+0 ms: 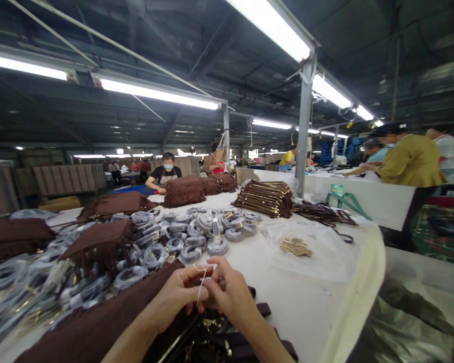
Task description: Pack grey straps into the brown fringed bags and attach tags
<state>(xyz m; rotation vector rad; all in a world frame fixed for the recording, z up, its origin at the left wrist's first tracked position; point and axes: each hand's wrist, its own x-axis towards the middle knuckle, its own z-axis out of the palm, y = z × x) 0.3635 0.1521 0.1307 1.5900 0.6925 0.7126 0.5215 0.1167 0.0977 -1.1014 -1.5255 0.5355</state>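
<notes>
Fine string handling, two hands, close to the body

Step in hand, as judged: working a thin white string (201, 293) between the fingertips. To do it well, hold the string lightly taut, let one hand anchor while the other guides the free end, and leave slack enough to see any loop. Small finger movements should serve better than arm movements; a hard tug risks losing so fine a strand. Best to keep the loose end clear of the gold fittings (214, 321) below, where it could snag.

Pose: left hand (183, 287) closed in a pinch on the string, thumb along it. Right hand (227, 287) also pinching, index finger bent above the thumb; its lower fingers are partly hidden. Hands nearly meet; forearms converge from either side. String lies between them, raised over dark straps (264, 309) on the worktop (298, 297). Brown fabric (109, 317) lies beneath the left forearm.
</notes>
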